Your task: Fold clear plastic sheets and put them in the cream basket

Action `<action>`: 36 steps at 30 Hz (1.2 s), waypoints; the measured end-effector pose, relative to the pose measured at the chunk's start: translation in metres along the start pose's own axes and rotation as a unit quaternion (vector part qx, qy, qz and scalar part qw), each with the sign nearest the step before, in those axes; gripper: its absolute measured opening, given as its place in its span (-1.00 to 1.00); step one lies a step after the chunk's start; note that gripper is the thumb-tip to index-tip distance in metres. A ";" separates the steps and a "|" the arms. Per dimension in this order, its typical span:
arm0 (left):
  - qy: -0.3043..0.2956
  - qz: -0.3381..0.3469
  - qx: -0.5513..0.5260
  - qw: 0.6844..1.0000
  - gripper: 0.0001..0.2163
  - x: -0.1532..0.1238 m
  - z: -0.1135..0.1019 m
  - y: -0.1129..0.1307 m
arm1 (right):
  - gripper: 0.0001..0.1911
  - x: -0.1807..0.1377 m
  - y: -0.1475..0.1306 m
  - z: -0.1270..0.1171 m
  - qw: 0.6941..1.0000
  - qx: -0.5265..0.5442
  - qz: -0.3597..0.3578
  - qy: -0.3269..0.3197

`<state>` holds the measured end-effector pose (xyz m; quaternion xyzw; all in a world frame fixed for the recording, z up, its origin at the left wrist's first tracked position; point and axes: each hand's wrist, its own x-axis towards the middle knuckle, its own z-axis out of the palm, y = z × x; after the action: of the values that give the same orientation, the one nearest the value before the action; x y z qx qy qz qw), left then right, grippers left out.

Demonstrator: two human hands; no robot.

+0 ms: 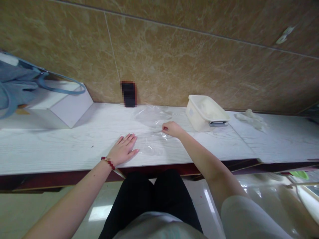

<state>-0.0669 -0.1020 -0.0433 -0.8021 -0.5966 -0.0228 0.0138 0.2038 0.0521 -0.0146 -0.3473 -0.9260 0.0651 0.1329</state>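
Observation:
A clear plastic bag (pixel 151 146) lies spread on the white wood-grain table, with another part of clear plastic film (pixel 152 116) behind it; whether they are one piece I cannot tell. My left hand (pixel 123 149) rests flat at the left edge of the plastic, fingers stretched out, a red bead bracelet on its wrist. On the right side, my right hand (pixel 171 128) is closed in a pinch on the plastic, which shows creases and shine close to the fingertips.
A cream plastic bin (pixel 196 116) stands right of my right hand, near the wall. Farther right lies a crumpled whitish cloth or plastic (pixel 251 119). A dark upright object (pixel 129 94), blurred out, leans at the wall. At left are a white box (pixel 62 106) and a blue bag (pixel 17 83).

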 end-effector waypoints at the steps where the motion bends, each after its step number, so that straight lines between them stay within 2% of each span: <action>1: 0.001 0.000 -0.001 1.000 -0.36 0.000 0.001 -0.001 | -0.88 -0.003 0.002 0.003 1.000 0.012 0.003 0.014; 8: 0.011 0.001 -0.014 1.000 -0.37 0.000 0.004 -0.003 | -0.89 -0.014 0.019 0.016 0.983 0.131 0.084 0.101; 16: 0.025 0.001 -0.040 0.999 -0.39 -0.001 0.003 -0.004 | -0.91 -0.018 0.025 0.018 0.966 0.181 0.121 0.141; 20: 0.036 -0.006 -0.096 0.995 -0.43 -0.003 -0.002 -0.006 | -0.89 -0.020 0.027 0.021 0.959 0.193 0.148 0.148; 23: 0.057 -0.023 -0.182 0.981 -0.45 -0.004 -0.008 -0.010 | -0.89 -0.021 0.027 0.021 0.958 0.199 0.151 0.142; 26: 0.081 -0.069 -0.286 0.952 -0.45 -0.002 -0.012 -0.017 | -0.88 -0.020 0.027 0.020 0.958 0.200 0.154 0.137; 29: 0.108 -0.166 -0.368 0.909 -0.46 0.009 -0.015 -0.031 | -0.87 -0.021 0.026 0.019 0.956 0.204 0.161 0.134; 31: 0.115 -0.234 -0.381 0.887 -0.45 0.022 -0.019 -0.044 | -0.87 -0.021 0.026 0.019 0.955 0.207 0.164 0.134; 34: 0.101 -0.290 -0.325 0.894 -0.41 0.048 -0.029 -0.066 | -0.86 -0.021 0.025 0.018 0.954 0.214 0.163 0.133; 36: 0.081 -0.289 -0.266 0.916 -0.38 0.067 -0.035 -0.080 | -0.86 -0.020 0.025 0.018 0.952 0.221 0.167 0.131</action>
<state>-0.1253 -0.0170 -0.0049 -0.5637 -0.7713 -0.2490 -0.1589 0.2287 0.0576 -0.0412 -0.4641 -0.7917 0.2438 0.3137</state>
